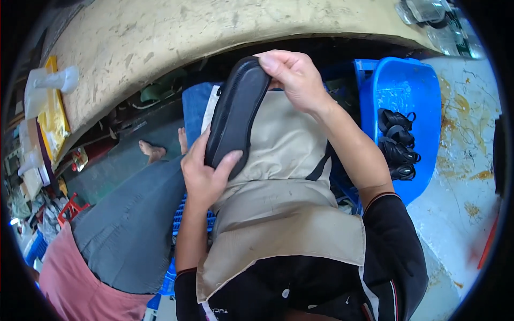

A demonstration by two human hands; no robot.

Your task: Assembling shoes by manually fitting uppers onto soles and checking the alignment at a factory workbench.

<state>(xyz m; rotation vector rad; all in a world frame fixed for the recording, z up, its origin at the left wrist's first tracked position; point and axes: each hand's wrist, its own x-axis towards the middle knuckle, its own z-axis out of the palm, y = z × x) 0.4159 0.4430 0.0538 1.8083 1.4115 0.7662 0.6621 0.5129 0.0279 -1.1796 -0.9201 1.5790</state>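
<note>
While our left hand (205,174) and right hand (293,80) grasp a bare black sole (235,115), seemingly unfinished, strappy pieces (399,152) lie in a tub (425,99).

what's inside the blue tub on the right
Black strappy items, perhaps footwear, lie in a row inside the blue tub. Whatever is beneath them is covered and can't be seen.

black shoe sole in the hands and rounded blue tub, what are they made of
Black shoe sole: perhaps rubber or foam; its face looks smooth and mostly matte. Rounded blue tub: likely glossy plastic, given its even colour and bright highlights.
</note>
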